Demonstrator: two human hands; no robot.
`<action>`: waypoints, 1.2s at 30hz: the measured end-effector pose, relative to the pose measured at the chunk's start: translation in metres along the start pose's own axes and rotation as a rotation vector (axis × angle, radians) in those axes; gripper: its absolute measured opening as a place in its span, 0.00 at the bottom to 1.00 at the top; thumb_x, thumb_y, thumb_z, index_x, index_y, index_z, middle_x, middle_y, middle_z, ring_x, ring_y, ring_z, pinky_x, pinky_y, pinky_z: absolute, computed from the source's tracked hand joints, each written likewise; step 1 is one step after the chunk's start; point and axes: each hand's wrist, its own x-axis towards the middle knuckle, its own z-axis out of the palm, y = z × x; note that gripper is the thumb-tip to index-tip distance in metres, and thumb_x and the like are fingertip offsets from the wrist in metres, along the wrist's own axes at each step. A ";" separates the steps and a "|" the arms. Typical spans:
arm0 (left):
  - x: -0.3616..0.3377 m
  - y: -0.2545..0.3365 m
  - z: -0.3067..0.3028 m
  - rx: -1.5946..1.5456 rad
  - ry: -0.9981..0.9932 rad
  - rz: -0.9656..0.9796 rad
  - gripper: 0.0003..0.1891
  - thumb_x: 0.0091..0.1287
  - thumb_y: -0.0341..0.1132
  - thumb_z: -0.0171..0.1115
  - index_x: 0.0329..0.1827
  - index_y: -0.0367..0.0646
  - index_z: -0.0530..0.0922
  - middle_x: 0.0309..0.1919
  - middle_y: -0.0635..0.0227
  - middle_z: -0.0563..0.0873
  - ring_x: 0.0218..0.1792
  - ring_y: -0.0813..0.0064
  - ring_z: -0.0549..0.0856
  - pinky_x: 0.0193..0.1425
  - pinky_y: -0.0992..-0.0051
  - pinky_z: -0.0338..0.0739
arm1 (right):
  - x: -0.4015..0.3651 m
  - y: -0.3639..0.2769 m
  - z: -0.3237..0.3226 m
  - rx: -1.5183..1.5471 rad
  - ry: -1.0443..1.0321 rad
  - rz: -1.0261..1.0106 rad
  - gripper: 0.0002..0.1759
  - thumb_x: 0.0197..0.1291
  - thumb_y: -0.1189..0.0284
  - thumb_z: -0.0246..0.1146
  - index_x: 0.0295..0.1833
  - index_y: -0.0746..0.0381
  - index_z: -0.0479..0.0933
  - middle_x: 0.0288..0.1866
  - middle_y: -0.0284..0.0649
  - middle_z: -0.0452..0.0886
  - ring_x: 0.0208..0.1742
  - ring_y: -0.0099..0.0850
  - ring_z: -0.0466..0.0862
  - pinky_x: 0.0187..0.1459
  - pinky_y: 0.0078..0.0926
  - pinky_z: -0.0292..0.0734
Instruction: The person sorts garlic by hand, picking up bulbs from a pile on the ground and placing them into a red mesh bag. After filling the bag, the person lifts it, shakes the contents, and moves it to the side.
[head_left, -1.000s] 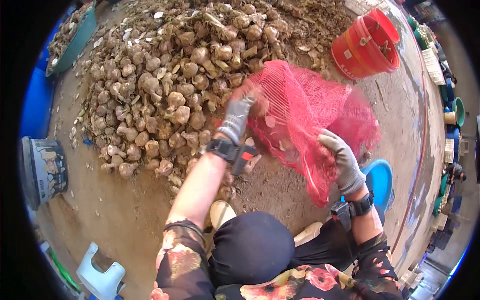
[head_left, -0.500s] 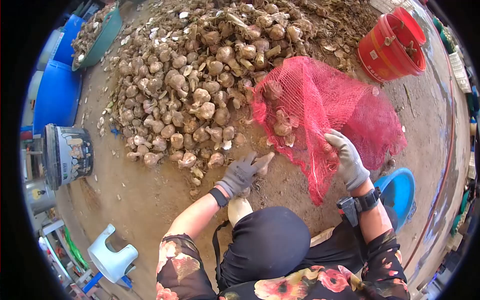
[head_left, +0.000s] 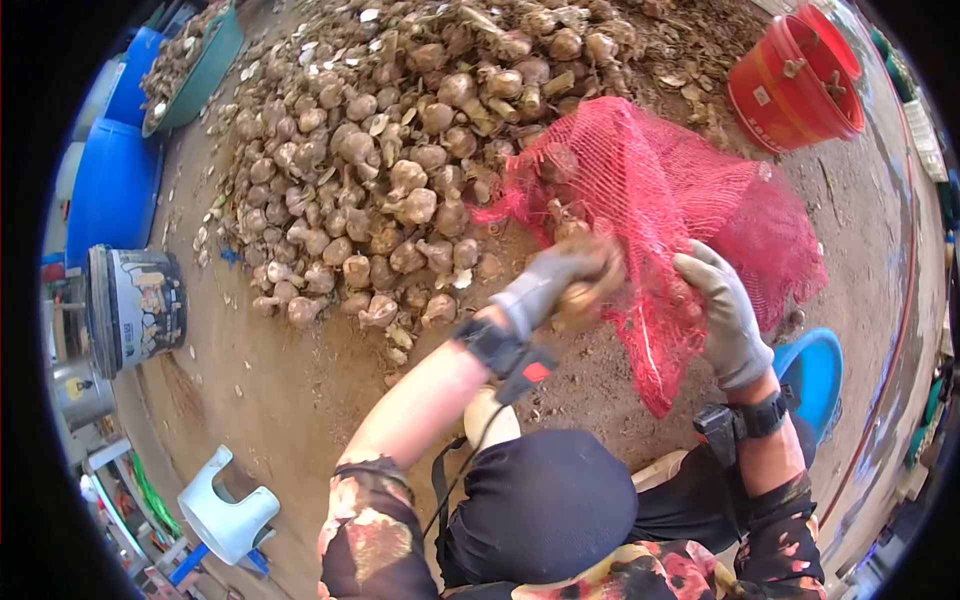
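My left hand (head_left: 550, 285), in a grey glove and blurred by motion, is closed around garlic bulbs (head_left: 577, 308) at the near side of a red mesh bag (head_left: 640, 180). My right hand (head_left: 725, 312), gloved too, pinches the bag's edge between thumb and fingers and lifts it. The bag lies loosely on the ground, its opening toward my left hand, with a few bulbs showing through the netting. Beside it spreads a large heap of garlic (head_left: 390, 190), brown with soil, many bulbs with cut stems.
Red buckets (head_left: 790, 90) stand at the far right, and a blue basin (head_left: 815, 375) is by my right forearm. On the left are a lidded bucket (head_left: 148, 305), blue barrels (head_left: 112, 190), a green tub (head_left: 200, 85) and a pale stool (head_left: 230, 505). My knee (head_left: 540, 500) is in front.
My left hand has moved right and away from me, from the bare ground to the bag, carrying garlic. My right hand keeps its grip on the netting. The view has shifted slightly.
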 end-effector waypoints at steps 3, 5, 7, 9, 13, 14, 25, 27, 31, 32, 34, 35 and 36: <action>0.006 0.015 0.010 0.364 0.263 0.220 0.36 0.57 0.46 0.65 0.63 0.33 0.64 0.51 0.59 0.77 0.48 0.70 0.77 0.52 0.75 0.72 | -0.005 -0.010 0.007 -0.020 0.059 -0.122 0.13 0.61 0.76 0.55 0.51 0.65 0.72 0.42 0.33 0.80 0.40 0.20 0.80 0.42 0.15 0.75; -0.033 0.025 0.024 0.980 0.446 0.464 0.39 0.51 0.46 0.69 0.63 0.36 0.64 0.61 0.49 0.69 0.62 0.57 0.69 0.66 0.66 0.64 | -0.006 -0.012 -0.006 0.035 0.115 -0.180 0.14 0.61 0.76 0.54 0.52 0.66 0.71 0.43 0.34 0.79 0.40 0.20 0.80 0.41 0.14 0.75; -0.083 -0.008 0.003 1.379 0.175 0.342 0.42 0.44 0.44 0.71 0.65 0.45 0.64 0.61 0.52 0.69 0.62 0.55 0.68 0.66 0.63 0.63 | -0.007 -0.014 -0.006 -0.010 0.210 -0.216 0.13 0.62 0.77 0.52 0.52 0.67 0.71 0.44 0.35 0.79 0.40 0.21 0.80 0.41 0.16 0.77; -0.120 -0.052 -0.002 1.715 0.084 -0.065 0.40 0.45 0.41 0.71 0.65 0.54 0.63 0.58 0.56 0.69 0.63 0.56 0.66 0.66 0.56 0.62 | -0.003 -0.014 -0.014 -0.003 0.189 -0.196 0.13 0.62 0.77 0.52 0.53 0.67 0.71 0.44 0.36 0.79 0.40 0.21 0.81 0.41 0.16 0.77; -0.137 -0.120 -0.060 1.994 0.048 0.117 0.13 0.54 0.38 0.59 0.42 0.45 0.76 0.47 0.61 0.75 0.54 0.60 0.73 0.54 0.59 0.69 | 0.002 -0.007 -0.008 0.046 0.098 -0.099 0.13 0.63 0.76 0.51 0.52 0.67 0.71 0.44 0.37 0.79 0.41 0.22 0.81 0.43 0.18 0.78; -0.140 -0.121 -0.066 1.817 0.133 0.231 0.11 0.55 0.37 0.58 0.39 0.45 0.77 0.45 0.61 0.76 0.53 0.60 0.75 0.52 0.61 0.70 | 0.003 -0.006 -0.008 0.050 0.075 -0.065 0.13 0.63 0.77 0.51 0.52 0.66 0.71 0.44 0.37 0.79 0.41 0.23 0.81 0.43 0.18 0.78; -0.166 -0.047 -0.115 1.473 1.123 0.150 0.23 0.50 0.23 0.57 0.52 0.44 0.76 0.36 0.62 0.80 0.39 0.61 0.81 0.47 0.69 0.76 | 0.003 -0.010 -0.013 0.023 -0.019 -0.037 0.12 0.63 0.76 0.51 0.50 0.65 0.72 0.42 0.35 0.79 0.39 0.20 0.80 0.41 0.17 0.76; -0.172 -0.070 -0.152 1.129 1.186 0.222 0.21 0.50 0.22 0.57 0.50 0.41 0.78 0.38 0.63 0.82 0.39 0.66 0.82 0.47 0.72 0.76 | 0.004 -0.014 -0.009 0.063 -0.049 -0.040 0.11 0.61 0.77 0.52 0.49 0.65 0.72 0.41 0.35 0.79 0.37 0.20 0.80 0.39 0.16 0.76; -0.154 -0.064 -0.140 0.576 1.151 0.281 0.17 0.54 0.20 0.57 0.48 0.37 0.79 0.39 0.68 0.84 0.39 0.78 0.81 0.45 0.79 0.76 | 0.000 -0.009 -0.008 0.041 -0.010 -0.098 0.12 0.62 0.77 0.52 0.51 0.66 0.71 0.44 0.37 0.80 0.40 0.23 0.81 0.42 0.19 0.77; -0.142 -0.057 -0.122 0.496 1.085 0.295 0.18 0.55 0.20 0.59 0.50 0.38 0.79 0.39 0.70 0.83 0.37 0.77 0.81 0.44 0.80 0.77 | 0.001 -0.008 -0.009 0.033 -0.031 -0.105 0.13 0.62 0.77 0.52 0.51 0.67 0.71 0.44 0.38 0.80 0.41 0.24 0.81 0.43 0.20 0.78; -0.108 -0.016 -0.045 0.378 0.947 0.185 0.22 0.56 0.23 0.61 0.56 0.39 0.75 0.42 0.70 0.82 0.38 0.78 0.81 0.43 0.81 0.76 | -0.003 -0.013 0.004 0.100 -0.003 -0.071 0.13 0.62 0.77 0.51 0.52 0.67 0.71 0.44 0.38 0.80 0.41 0.23 0.81 0.43 0.20 0.77; -0.087 -0.007 -0.019 0.369 0.676 0.231 0.26 0.55 0.24 0.63 0.60 0.40 0.70 0.45 0.67 0.80 0.42 0.76 0.80 0.46 0.80 0.76 | -0.003 -0.015 0.007 0.085 -0.015 -0.099 0.13 0.63 0.77 0.51 0.51 0.67 0.71 0.44 0.37 0.80 0.40 0.23 0.81 0.43 0.20 0.77; -0.074 0.004 -0.003 0.356 0.404 0.273 0.31 0.54 0.25 0.65 0.64 0.41 0.66 0.49 0.65 0.78 0.47 0.75 0.79 0.49 0.78 0.76 | -0.004 -0.016 0.010 0.068 -0.028 -0.126 0.12 0.63 0.76 0.51 0.51 0.66 0.72 0.43 0.37 0.80 0.40 0.22 0.81 0.43 0.19 0.77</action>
